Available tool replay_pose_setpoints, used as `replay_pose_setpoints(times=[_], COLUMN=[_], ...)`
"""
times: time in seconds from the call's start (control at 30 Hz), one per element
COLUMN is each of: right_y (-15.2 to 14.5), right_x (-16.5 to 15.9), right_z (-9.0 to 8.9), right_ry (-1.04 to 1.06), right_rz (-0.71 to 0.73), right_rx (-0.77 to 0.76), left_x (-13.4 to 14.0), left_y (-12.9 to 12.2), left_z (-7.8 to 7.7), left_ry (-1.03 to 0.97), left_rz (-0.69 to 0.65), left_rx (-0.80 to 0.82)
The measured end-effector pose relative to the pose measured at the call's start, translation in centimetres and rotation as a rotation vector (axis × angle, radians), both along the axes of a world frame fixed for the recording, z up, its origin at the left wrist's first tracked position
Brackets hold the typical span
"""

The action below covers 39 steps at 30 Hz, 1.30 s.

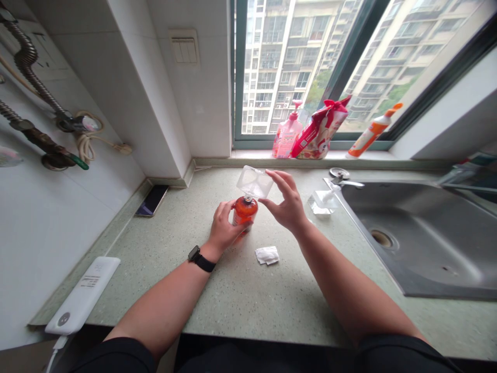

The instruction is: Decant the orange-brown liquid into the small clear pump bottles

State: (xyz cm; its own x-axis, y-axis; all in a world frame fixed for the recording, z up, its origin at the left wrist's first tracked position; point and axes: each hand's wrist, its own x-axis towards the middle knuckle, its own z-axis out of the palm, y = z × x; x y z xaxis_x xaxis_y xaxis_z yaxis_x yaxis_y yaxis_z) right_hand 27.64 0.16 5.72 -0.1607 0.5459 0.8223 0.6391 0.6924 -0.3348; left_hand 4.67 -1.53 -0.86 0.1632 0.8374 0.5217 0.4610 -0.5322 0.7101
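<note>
My left hand is wrapped round a bottle of orange-red liquid, which stands upright on the counter with a dark neck. Just above that neck, my right hand grips the right side of a clear, boxy plastic piece between thumb and fingers. The piece is tilted, and its narrow lower end meets the neck; whether it is a small bottle or a funnel I cannot tell. In front of the bottle lies a folded white tissue.
A steel sink is set into the counter at right, with a clear box of tissues beside it. A phone and white power bank lie left. On the sill stand a pink pump bottle, red bag and orange-white bottle.
</note>
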Motion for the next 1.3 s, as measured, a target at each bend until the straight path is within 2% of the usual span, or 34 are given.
replay_pose_setpoints(times=[1.3], right_y=[-0.46], right_x=[-0.34], right_z=[0.47], right_ry=[-0.045], right_rz=[-0.025], right_rx=[0.005], left_x=[0.10], left_y=[-0.01], left_z=[0.08], left_ry=[0.003], left_rz=[0.007], left_rx=[0.014])
